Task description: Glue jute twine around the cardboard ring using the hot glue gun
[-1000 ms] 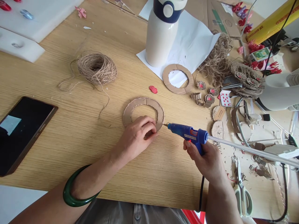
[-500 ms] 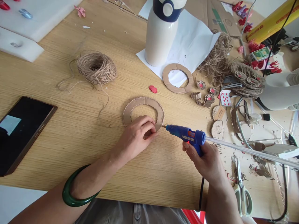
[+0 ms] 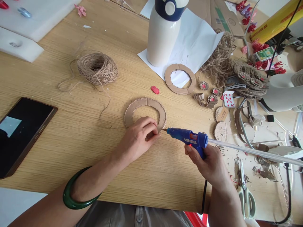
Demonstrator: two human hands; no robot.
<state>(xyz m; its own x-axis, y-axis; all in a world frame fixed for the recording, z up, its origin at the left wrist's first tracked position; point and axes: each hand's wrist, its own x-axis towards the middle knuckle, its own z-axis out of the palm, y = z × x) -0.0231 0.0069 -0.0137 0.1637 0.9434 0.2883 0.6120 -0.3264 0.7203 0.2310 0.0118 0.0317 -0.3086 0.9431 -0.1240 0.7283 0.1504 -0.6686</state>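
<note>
My left hand (image 3: pixel 142 134) is closed on the near edge of a cardboard ring (image 3: pixel 129 115) that lies on the table, its fingers covering part of the rim. Twine edges the ring's outside. A thin strand of twine runs left from that hand toward a twine ball (image 3: pixel 97 67). In my right hand (image 3: pixel 210 162) is a blue glue gun (image 3: pixel 186 136) with its red light lit and a long clear glue stick (image 3: pixel 255 153) out of its back. The gun's nozzle meets the ring's outer edge, just right of my left fingertips.
A white bottle (image 3: pixel 162 41) stands on white paper (image 3: pixel 196 34) behind a second cardboard ring (image 3: pixel 169 78). A phone (image 3: pixel 23 135) lies at left. Small red discs (image 3: pixel 155 90) lie beyond the ring. Scissors (image 3: pixel 246 195), corrugated curls (image 3: pixel 212 100) and scraps crowd the right.
The glue gun's nozzle has shifted slightly left and down along the ring's outer edge. My left hand and the ring have hardly moved.
</note>
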